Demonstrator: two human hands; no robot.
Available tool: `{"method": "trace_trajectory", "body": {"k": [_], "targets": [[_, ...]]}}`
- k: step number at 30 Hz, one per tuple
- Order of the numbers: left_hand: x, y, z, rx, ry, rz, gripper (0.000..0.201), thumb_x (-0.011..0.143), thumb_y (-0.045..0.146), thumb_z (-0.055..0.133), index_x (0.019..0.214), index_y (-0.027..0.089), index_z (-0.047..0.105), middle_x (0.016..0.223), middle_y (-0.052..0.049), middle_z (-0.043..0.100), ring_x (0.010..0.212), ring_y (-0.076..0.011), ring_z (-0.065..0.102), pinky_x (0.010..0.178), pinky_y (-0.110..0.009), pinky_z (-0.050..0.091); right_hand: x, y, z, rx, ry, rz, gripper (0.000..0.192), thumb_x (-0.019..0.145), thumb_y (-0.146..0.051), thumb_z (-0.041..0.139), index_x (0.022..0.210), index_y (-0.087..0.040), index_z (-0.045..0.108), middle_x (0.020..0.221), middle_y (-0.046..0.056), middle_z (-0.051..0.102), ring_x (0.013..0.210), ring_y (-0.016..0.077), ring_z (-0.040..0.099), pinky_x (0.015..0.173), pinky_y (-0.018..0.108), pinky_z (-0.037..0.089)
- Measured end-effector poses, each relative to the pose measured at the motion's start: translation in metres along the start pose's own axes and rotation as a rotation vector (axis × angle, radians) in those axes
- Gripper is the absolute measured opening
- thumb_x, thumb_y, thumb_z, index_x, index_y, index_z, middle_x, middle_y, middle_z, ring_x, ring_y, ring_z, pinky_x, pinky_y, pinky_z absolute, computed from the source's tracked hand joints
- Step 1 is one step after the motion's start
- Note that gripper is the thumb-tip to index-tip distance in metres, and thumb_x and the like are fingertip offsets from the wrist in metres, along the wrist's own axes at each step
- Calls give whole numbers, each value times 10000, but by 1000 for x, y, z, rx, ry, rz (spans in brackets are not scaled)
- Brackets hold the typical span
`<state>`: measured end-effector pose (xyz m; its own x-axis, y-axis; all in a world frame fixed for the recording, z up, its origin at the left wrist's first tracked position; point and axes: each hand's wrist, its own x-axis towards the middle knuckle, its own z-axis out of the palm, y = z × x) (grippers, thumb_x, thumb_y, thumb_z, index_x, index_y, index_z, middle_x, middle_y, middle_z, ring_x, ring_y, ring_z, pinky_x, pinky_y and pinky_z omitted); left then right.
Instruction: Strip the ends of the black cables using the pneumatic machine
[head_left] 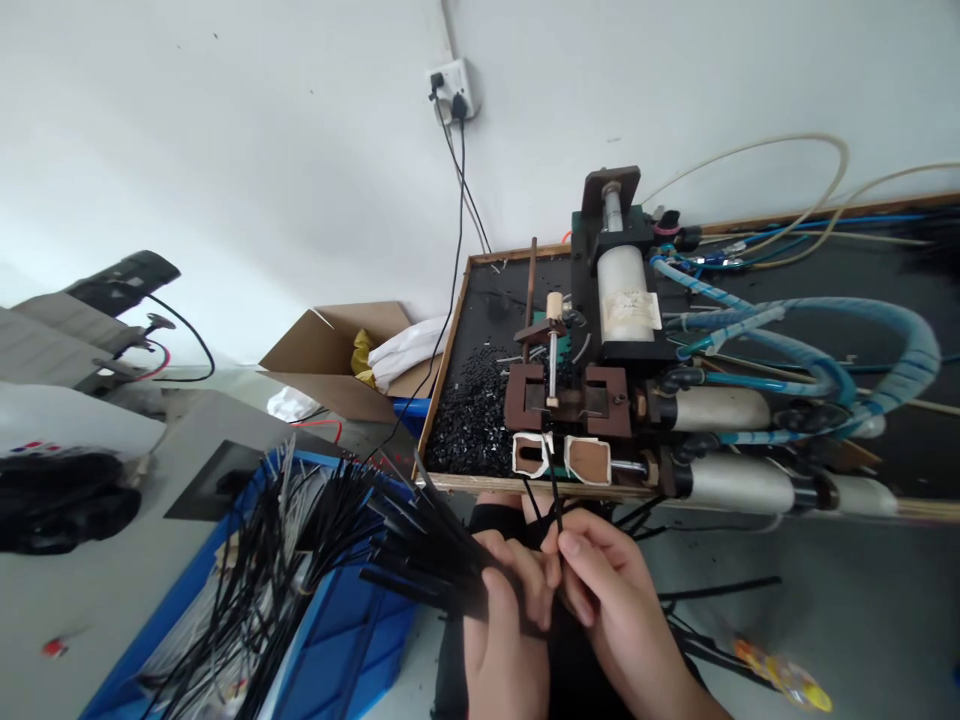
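Head view, read from left to right. Far to the left of both hands, a blue crate (352, 630) holds a loose heap of black cable ties (255, 570); behind it stands an open cardboard box (330, 365). The left hand (506, 630) is closed around a fanned bundle of black ties (420, 545), whose free ends spread up and to the left of the fist, over the crate's edge. Touching it on its right side, the right hand (615, 590) pinches a single black tie (555, 495) between thumb and forefinger; the tie rises straight from the fingertips to the white guide blocks (559, 457) of the pneumatic machine (622, 340) just above both hands. Black offcuts (469, 420) lie on the machine's tray (480, 290), above the left hand. Blue hoses (862, 340) coil up and to the right of the right hand.
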<state>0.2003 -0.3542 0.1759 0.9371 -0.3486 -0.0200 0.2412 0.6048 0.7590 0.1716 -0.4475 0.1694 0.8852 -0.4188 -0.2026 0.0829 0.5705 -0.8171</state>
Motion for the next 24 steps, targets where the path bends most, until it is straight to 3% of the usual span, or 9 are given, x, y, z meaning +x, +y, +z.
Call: {"method": "trace_trajectory", "body": {"k": [4,6,10,12,14,16,18,21,24], "targets": [[-5,6,-5,59,25,31,208,1090,389,565,980,258,684,629,55,422,572,-121,357,624,-224,420,12,-14,-13,-591,-68,-217,235,986,-347,704,793,-219,741,732,32,688,649,186,581,593,284,405],[-8,8,-6,88,37,97,197,1071,397,610,970,250,692,603,63,409,545,-112,347,622,-228,419,21,-19,-19,-849,-170,-259,230,951,-226,698,721,-231,699,696,8,662,651,191,575,610,293,381],[-15,7,-14,54,21,37,168,1001,399,734,940,244,714,561,72,425,463,-96,322,532,-238,421,33,-15,-19,-1108,-315,-166,287,857,-136,700,591,-222,640,587,-20,601,530,153,491,538,289,243],[-18,5,-18,44,21,-8,152,986,371,761,930,238,712,572,66,442,449,-90,312,457,-214,362,35,-8,-14,-1214,-281,-95,270,822,-153,731,571,-216,656,591,-14,619,527,149,490,543,290,228],[-19,5,-22,40,40,-44,137,977,343,778,944,232,705,595,61,468,455,-81,338,454,-200,367,33,-3,-9,-1284,-166,-80,161,809,-172,747,659,-230,733,588,-21,612,528,150,476,556,287,243],[-20,6,-23,44,76,-93,155,958,339,804,986,229,699,626,52,508,472,-78,382,477,-198,404,27,-1,-5,-1224,-33,-165,78,850,-216,731,842,-246,803,571,-35,580,512,151,452,555,283,277],[-20,8,-23,74,120,-137,198,938,352,826,1026,223,703,637,45,538,480,-84,415,482,-205,419,18,-4,-3,-1012,3,-291,146,944,-295,678,961,-243,812,575,-33,574,505,160,469,540,283,332],[-22,8,-19,164,174,-177,270,919,393,839,1081,203,736,601,42,545,480,-108,463,483,-232,432,3,-13,-1,-656,-115,-440,247,1051,-355,581,1023,-252,803,745,21,690,650,196,615,621,293,461],[-24,5,-14,239,248,-175,380,887,434,861,1161,193,755,652,8,619,547,-154,560,516,-267,473,-4,-19,2,-547,-197,-507,189,1043,-311,630,963,-256,792,736,13,648,686,197,600,682,309,486]]}}
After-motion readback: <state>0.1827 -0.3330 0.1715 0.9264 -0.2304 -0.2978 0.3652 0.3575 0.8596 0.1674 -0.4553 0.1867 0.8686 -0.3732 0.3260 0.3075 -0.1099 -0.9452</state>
